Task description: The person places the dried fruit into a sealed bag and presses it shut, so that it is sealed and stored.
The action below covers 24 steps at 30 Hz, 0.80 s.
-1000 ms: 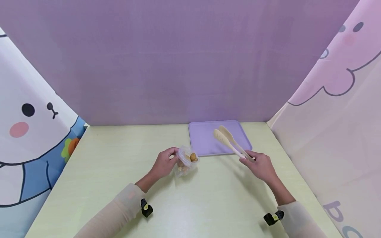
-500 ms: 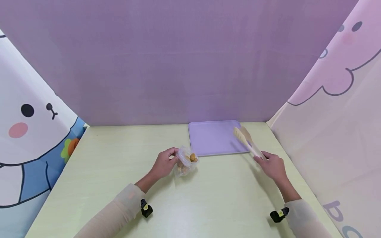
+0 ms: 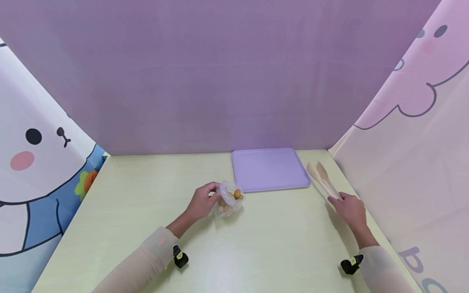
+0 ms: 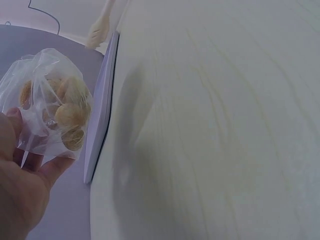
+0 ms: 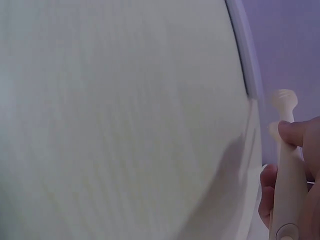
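My left hand (image 3: 200, 202) pinches the edge of a clear plastic bag (image 3: 224, 208) at the middle of the table. Several round brown pieces (image 4: 71, 114) that look like nuts or small cookies fill it, and some show at its mouth in the head view. Over on the right, my right hand (image 3: 349, 209) grips a pair of cream-coloured tongs (image 3: 325, 181) by the handle end. Their two heads point away from me, slightly apart, with nothing between them. The right wrist view shows the thumb lying across the tongs' arm (image 5: 290, 185).
A flat purple tray (image 3: 270, 169) lies at the back of the table, between the bag and the tongs. Behind it rises a purple backdrop (image 3: 205, 81). Printed cloth walls stand at the left and right. The pale table (image 3: 256, 244) spreads in front.
My right hand has carried the tongs rightward, from over the tray to beside its right edge, and the heads have come lower. My left hand and the bag have stayed put.
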### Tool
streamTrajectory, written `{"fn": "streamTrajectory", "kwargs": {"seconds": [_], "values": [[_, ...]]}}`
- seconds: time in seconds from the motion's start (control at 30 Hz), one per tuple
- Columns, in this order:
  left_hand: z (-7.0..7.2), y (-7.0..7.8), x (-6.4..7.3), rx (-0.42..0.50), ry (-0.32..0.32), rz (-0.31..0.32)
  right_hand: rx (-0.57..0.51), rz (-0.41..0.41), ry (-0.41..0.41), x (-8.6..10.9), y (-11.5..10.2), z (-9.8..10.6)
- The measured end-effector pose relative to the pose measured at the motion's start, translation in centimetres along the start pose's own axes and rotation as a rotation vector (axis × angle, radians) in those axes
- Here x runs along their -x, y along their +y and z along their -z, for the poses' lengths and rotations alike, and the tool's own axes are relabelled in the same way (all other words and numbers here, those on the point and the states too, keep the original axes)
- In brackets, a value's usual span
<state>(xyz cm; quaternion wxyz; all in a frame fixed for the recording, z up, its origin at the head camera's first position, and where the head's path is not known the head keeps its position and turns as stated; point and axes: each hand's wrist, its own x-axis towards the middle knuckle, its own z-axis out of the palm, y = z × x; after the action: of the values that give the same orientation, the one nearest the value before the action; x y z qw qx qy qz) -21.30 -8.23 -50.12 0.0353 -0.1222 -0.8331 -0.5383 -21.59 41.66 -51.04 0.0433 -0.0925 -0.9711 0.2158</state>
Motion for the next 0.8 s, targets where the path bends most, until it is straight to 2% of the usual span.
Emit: {"fn": "streamTrajectory", "kwargs": {"seconds": [0.23, 0.43, 0.8], "values": [[-0.1, 0.1, 0.0, 0.003, 0.001, -0.012, 0.044, -0.066, -0.09, 0.2, 1.0, 0.0], [-0.1, 0.2, 0.0, -0.002, -0.001, -0.002, 0.066, -0.092, -0.083, 0.0, 1.2, -0.2], [-0.2, 0.5, 0.1, 0.007, 0.004, -0.023, 0.02, -0.088, -0.065, 0.2, 1.4, -1.0]]}}
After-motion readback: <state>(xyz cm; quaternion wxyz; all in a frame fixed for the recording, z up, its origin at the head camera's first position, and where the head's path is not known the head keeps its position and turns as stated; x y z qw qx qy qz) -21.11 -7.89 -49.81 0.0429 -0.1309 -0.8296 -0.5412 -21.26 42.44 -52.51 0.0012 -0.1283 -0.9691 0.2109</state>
